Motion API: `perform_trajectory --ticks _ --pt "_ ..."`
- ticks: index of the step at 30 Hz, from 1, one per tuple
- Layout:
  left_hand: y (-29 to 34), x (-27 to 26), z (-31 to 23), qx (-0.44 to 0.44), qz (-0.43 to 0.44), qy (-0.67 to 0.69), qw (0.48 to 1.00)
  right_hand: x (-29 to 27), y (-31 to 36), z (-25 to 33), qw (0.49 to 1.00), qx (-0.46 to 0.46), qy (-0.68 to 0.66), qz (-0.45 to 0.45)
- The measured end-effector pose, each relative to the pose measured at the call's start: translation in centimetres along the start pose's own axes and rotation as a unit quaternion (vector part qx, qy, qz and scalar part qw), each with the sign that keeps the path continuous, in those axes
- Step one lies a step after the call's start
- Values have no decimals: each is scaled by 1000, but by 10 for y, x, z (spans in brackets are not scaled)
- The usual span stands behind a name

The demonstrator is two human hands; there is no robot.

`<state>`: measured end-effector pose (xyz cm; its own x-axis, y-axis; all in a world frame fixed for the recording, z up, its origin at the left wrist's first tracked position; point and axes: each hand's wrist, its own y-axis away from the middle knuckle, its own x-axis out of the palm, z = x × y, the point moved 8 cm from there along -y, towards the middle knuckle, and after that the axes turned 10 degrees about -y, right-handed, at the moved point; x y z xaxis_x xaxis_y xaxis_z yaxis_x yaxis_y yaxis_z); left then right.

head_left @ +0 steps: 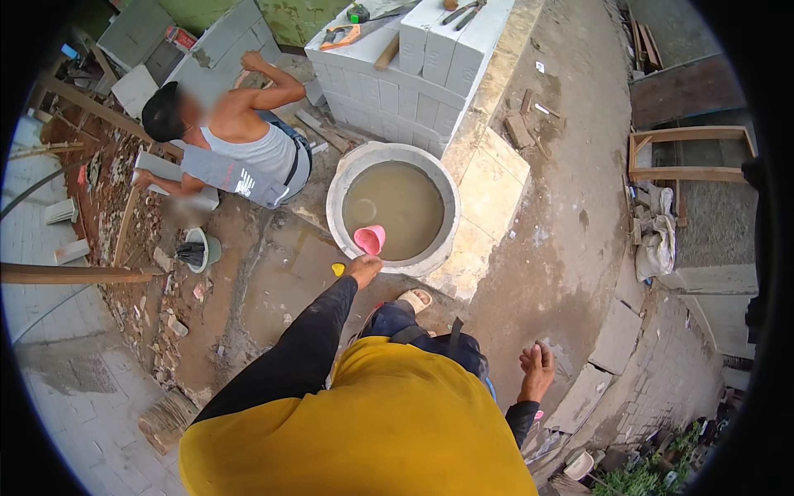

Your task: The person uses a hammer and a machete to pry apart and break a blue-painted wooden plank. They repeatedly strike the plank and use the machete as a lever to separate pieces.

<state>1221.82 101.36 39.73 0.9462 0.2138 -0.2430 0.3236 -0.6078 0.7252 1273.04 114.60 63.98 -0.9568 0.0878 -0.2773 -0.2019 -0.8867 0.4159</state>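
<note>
Head view: your left hand (pixel 364 270) grips the pink dipper (pixel 370 240) at the concrete basin's (pixel 454 211) near rim; right hand (pixel 537 372) hangs half-open, empty. A slackened grip could drop it into murky water (pixel 405 202).

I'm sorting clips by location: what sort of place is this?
Probably a small building site: there is a stack of pale blocks, with hand tools on top, beside a round tub of cloudy water.

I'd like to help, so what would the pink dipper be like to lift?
Probably light: the pink dipper looks like thin plastic, and the left hand holds it alone. It may be slippery, being so near the murky water. Its rounded cup might wobble if set down.
</note>
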Motion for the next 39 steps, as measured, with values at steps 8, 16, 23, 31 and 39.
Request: perform_trajectory --ticks 8,16,23,31,39 --pt "-20 106 -234 212 15 -30 977 -43 -163 16 997 4 41 66" --pt "8 155 -18 -218 -208 129 945 -95 -358 119 984 -40 120 128" --pt "41 232 -48 -267 -277 197 902 -5 -481 252 970 -126 93 186" --pt "-31 197 -169 -112 -444 194 868 245 -474 357 900 -222 105 360" --pt "-119 31 -323 32 -475 401 783 365 -486 426 822 -222 276 446"
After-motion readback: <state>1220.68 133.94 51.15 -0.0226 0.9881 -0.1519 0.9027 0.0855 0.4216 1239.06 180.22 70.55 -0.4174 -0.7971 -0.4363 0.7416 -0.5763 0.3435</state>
